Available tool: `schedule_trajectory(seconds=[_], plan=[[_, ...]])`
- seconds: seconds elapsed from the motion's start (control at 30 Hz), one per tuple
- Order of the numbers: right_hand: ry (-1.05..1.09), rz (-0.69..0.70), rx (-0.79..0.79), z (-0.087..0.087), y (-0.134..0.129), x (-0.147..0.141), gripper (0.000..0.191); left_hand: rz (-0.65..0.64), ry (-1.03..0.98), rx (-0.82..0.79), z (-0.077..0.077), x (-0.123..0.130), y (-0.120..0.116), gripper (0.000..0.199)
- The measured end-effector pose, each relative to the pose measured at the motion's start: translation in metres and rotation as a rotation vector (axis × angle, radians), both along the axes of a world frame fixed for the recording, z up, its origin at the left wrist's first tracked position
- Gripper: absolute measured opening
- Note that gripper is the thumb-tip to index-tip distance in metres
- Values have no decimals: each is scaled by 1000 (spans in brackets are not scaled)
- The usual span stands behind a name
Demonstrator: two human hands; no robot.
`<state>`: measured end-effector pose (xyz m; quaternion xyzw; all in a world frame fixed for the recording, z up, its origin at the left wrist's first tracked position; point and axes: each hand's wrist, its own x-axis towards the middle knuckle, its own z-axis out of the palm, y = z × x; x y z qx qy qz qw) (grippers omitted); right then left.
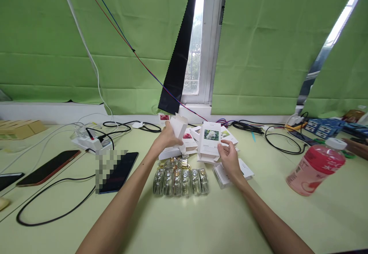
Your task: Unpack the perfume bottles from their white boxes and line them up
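My left hand [169, 136] is closed round a white cardboard box [179, 125] whose end flap stands up. Its palm side is partly hidden. My right hand [230, 157] pinches the right edge of a white box with a white flower picture [211, 141], tilted up towards me. Under the right wrist lies another white box [222, 176] on its side. Several more flower-print boxes [189, 142] lie between and behind my hands. Nearer to me, several small clear bottles in plastic wrap [185, 182] stand in a row, with gold-coloured pieces [165, 164] behind them.
A pink drink bottle [316, 167] stands at the right. On the left lie a dark phone [122, 173], a red-edged phone [48, 166] and a white power strip [92, 142] with cables. Black cables [248, 126] run along the back edge below green blinds [273, 47].
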<state>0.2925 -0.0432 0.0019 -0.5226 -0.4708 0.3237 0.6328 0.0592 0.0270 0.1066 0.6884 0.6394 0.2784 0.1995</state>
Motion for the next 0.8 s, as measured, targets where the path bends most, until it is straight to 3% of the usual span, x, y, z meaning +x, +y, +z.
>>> schedule_trajectory(seconds=[0.27, 0.53, 0.8], plan=[[68, -194, 42, 4, -4, 1, 51, -5, 228, -126, -8, -8, 9, 92], [156, -356, 81, 7, -5, 2, 44, 71, 286, -120, -14, -10, 15, 99], [186, -507, 62, 2, 0, 9, 40, 60, 361, -149, -19, -5, 11, 94]])
